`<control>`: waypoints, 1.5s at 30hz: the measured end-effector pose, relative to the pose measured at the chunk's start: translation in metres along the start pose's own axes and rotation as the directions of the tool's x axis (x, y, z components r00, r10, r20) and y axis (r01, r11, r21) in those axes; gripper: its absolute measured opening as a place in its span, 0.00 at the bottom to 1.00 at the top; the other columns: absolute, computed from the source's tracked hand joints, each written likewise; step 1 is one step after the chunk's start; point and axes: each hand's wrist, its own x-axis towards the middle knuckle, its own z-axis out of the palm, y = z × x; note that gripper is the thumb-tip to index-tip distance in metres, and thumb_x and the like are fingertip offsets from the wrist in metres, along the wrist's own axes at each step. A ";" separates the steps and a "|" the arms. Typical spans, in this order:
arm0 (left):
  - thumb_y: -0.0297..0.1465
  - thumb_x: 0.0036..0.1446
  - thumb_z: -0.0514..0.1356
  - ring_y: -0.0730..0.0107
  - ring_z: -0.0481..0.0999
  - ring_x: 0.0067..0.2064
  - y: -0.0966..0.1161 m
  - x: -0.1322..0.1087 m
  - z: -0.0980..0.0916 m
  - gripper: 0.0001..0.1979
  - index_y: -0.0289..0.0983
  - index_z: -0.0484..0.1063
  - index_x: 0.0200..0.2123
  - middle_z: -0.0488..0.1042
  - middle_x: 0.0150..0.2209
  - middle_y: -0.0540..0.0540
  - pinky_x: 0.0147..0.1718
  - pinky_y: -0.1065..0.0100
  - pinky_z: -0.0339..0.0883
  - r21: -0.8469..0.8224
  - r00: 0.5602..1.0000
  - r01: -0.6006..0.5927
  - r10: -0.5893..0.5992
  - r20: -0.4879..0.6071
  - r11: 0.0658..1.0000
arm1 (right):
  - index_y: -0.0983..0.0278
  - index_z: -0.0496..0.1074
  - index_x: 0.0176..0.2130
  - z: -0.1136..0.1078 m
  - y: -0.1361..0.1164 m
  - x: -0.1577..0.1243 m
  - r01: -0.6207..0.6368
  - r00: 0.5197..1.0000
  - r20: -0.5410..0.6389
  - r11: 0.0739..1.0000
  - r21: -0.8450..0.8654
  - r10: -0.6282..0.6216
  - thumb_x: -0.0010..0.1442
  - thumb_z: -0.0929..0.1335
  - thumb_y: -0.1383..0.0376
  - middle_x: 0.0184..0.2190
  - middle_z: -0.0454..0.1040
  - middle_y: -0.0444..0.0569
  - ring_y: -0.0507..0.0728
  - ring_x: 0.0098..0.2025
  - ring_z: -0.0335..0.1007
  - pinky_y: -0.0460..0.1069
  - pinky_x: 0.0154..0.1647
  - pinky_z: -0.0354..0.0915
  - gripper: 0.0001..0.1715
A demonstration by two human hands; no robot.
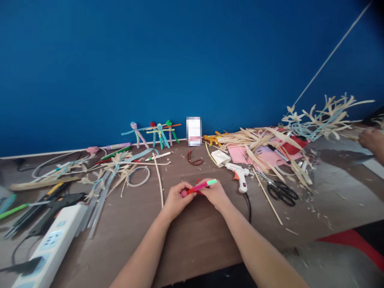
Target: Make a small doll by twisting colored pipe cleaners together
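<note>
My left hand (180, 198) and my right hand (214, 194) are close together over the middle of the table. Between them is a small pipe-cleaner piece (198, 187), bright pink with red at its left part and a pale green tip pointing right. The fingers of both hands are closed on it, and they partly hide its lower side. Beyond my hands a string of dark red beads (195, 161) lies on the table. To the right of my right hand rests a white glue gun (240, 175) with an orange trigger.
Pipe-cleaner figures (160, 134) lean against the blue wall. Pale husk strips (255, 138) and black scissors (282, 193) lie to the right. On the left are a white power strip (55, 244) and a black glue gun (57, 210). Another person's hand (372, 142) shows at far right.
</note>
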 end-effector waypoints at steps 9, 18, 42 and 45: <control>0.29 0.39 0.64 0.83 0.57 0.20 -0.006 0.003 0.000 0.10 0.34 0.64 0.22 0.61 0.18 0.56 0.20 0.78 0.50 -0.231 0.994 0.076 -0.092 -0.059 0.970 | 0.66 0.71 0.28 -0.005 0.000 0.001 0.080 0.990 0.105 0.993 0.092 -0.089 0.47 0.67 0.63 0.20 0.68 0.42 0.49 0.22 0.61 0.45 0.25 0.58 0.09; 0.27 0.37 0.65 0.83 0.57 0.18 -0.001 0.006 -0.009 0.12 0.34 0.62 0.22 0.61 0.16 0.56 0.18 0.78 0.51 -0.629 0.972 0.169 -0.235 -0.022 0.758 | 0.61 0.66 0.46 -0.017 -0.013 -0.008 0.277 0.928 0.216 0.951 0.140 -0.302 0.50 0.67 0.64 0.32 0.63 0.44 0.49 0.31 0.59 0.45 0.34 0.59 0.22; 0.30 0.37 0.65 0.83 0.57 0.20 0.000 0.002 -0.001 0.13 0.34 0.61 0.21 0.61 0.18 0.57 0.21 0.78 0.51 -0.365 0.975 0.034 -0.111 -0.192 0.930 | 0.64 0.70 0.28 0.000 -0.010 -0.012 0.353 0.933 0.124 0.925 -0.144 -0.337 0.55 0.62 0.65 0.25 0.69 0.46 0.52 0.30 0.65 0.47 0.33 0.61 0.09; 0.29 0.39 0.64 0.83 0.57 0.20 -0.001 0.002 0.000 0.11 0.34 0.62 0.22 0.61 0.19 0.57 0.21 0.78 0.51 -0.288 0.967 0.007 -0.080 -0.241 0.958 | 0.66 0.67 0.21 0.004 -0.007 -0.010 0.183 0.978 0.110 0.982 -0.036 -0.178 0.54 0.62 0.64 0.18 0.66 0.43 0.50 0.22 0.61 0.45 0.25 0.58 0.13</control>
